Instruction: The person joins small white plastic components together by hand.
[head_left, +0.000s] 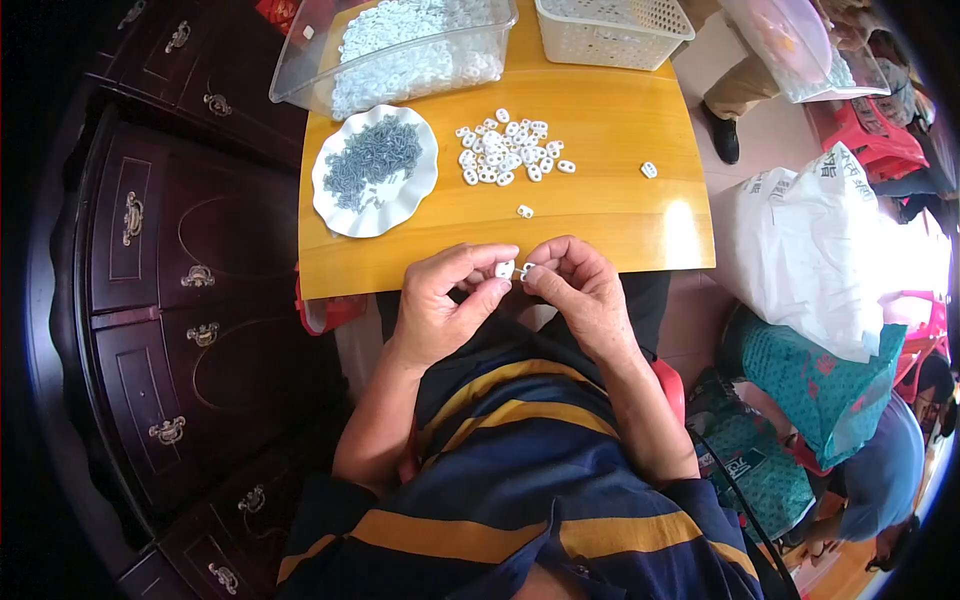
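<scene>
At the near edge of the table [610, 115], the left hand [437, 302] pinches a white piece [505, 269]; the right hand [590, 303] pinches a small part [528, 268], its outline partly hidden.

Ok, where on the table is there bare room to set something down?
Bare wood lies between the white pile and the lone piece at right, and from that piece toward the near right corner. It is crowded leftward, where the clear bin, scalloped plate and pile sit close together.
</scene>
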